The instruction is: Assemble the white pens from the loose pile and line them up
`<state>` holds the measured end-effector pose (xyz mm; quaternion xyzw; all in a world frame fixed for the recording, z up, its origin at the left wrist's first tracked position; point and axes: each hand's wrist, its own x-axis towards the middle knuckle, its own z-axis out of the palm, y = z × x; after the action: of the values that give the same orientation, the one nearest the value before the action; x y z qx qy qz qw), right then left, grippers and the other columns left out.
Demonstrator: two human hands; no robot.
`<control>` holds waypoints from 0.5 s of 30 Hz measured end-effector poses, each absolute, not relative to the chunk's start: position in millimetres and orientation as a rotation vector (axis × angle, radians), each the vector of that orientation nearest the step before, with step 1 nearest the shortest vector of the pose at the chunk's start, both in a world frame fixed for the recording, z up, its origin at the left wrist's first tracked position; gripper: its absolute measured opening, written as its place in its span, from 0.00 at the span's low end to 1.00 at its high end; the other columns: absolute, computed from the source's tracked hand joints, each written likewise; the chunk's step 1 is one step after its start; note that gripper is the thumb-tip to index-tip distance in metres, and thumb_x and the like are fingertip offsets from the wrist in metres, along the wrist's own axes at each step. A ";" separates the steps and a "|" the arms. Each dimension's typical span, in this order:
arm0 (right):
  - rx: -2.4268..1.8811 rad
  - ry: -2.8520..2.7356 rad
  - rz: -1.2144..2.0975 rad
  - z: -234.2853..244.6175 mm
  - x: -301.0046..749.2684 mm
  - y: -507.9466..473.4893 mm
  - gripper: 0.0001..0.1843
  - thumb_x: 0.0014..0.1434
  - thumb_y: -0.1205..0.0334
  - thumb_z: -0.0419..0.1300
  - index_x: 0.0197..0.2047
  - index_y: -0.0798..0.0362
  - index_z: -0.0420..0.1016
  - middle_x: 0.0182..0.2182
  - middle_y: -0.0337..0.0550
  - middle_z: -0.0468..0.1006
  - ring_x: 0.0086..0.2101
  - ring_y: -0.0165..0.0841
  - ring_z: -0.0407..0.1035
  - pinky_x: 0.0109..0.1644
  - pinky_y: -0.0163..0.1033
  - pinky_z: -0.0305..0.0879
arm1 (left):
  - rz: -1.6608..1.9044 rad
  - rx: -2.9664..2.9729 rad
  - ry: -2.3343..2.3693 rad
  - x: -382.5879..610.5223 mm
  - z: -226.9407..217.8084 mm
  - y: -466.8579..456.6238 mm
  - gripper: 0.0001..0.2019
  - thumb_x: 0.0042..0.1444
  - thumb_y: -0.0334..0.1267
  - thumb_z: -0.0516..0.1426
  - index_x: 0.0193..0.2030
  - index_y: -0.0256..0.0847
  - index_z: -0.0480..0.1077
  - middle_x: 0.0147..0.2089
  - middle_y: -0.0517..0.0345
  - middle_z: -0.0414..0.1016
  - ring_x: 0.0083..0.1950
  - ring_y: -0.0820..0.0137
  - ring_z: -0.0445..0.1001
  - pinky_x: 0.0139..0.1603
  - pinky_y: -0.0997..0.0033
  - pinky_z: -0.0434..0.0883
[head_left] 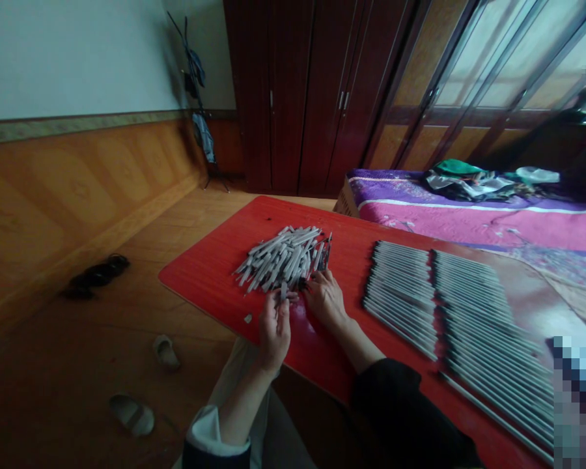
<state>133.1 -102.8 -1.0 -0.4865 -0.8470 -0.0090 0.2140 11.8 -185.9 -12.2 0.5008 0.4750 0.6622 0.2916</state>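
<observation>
My left hand (275, 329) is near the table's front edge, its thumb and fingers pinched on a short, flat grey strip (284, 290) that points upward. A loose heap of thin, pale grey sticks (280, 257) lies just beyond it. My right hand (326, 301) rests at the heap's near right side with its fingers curled down. A small dark piece (302, 283) shows at its fingertips, too small to name. Beyond that hand, several dark thin sticks (323, 251) lie along the heap's right edge.
On the red table (215, 260), two rows of silvery rods with black ends (403, 293) (488, 319) are laid side by side at the right. A small pale scrap (247, 318) lies near the front edge. A bed (395, 195) stands behind; shoes (133, 414) are on the floor.
</observation>
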 end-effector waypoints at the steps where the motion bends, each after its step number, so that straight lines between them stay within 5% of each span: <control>1: -1.349 -2.355 -0.024 -1.1 132.7 -102.4 0.09 0.57 0.62 0.55 0.33 0.51 0.78 0.37 0.49 0.72 0.43 0.40 0.59 0.45 0.41 0.60 | 1.762 1.337 1.262 12.4 -11.4 -185.3 0.11 0.62 0.39 0.45 0.47 0.38 0.60 0.41 0.48 0.72 0.44 0.68 0.74 0.46 0.65 0.72; 8: -1.284 -2.204 0.133 -2.1 135.7 -102.0 0.07 0.54 0.64 0.57 0.29 0.51 0.77 0.33 0.48 0.75 0.40 0.39 0.63 0.44 0.41 0.62 | 1.767 1.394 1.294 20.8 -6.9 -177.9 0.11 0.62 0.39 0.45 0.47 0.38 0.62 0.42 0.48 0.73 0.43 0.68 0.74 0.46 0.66 0.71; 15: -0.978 -1.438 1.174 -0.8 140.4 -93.5 0.11 0.46 0.57 0.63 0.30 0.56 0.78 0.25 0.43 0.78 0.27 0.33 0.70 0.34 0.39 0.67 | 1.722 1.525 1.413 19.7 -11.5 -181.2 0.11 0.62 0.37 0.45 0.47 0.38 0.63 0.42 0.47 0.74 0.44 0.67 0.74 0.46 0.65 0.71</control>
<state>140.4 -93.5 -0.8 -0.4040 -0.5941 0.4853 0.4983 19.7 -181.2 -11.5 0.5512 0.5107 0.6224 0.2193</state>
